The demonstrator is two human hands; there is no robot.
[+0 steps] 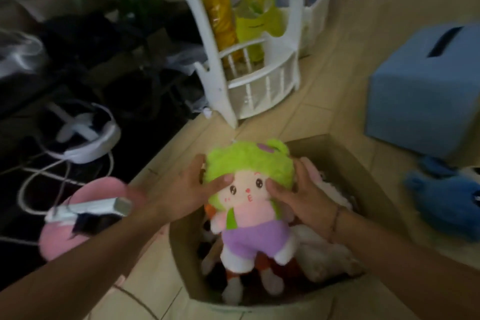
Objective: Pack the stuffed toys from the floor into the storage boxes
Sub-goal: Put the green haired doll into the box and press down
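A stuffed doll (249, 197) with bright green hair, a pink face and a purple outfit hangs over an open cardboard box (363, 184) on the floor. My left hand (187, 189) grips the left side of its head, thumb across the forehead. On the other side my right hand (298, 195) holds the head, thumb beside the eye. Several other plush toys (324, 249) lie inside the box beneath the doll. A blue stuffed toy (446, 197) lies on the tiles to the right of the box.
A blue storage box (426, 91) with a slot handle stands at right. A white plastic rack (249, 47) with yellow bags stands behind the cardboard box. A pink cushion (62, 239), a white device (88, 209), a headset (85, 135) and cables lie at left on dark flooring.
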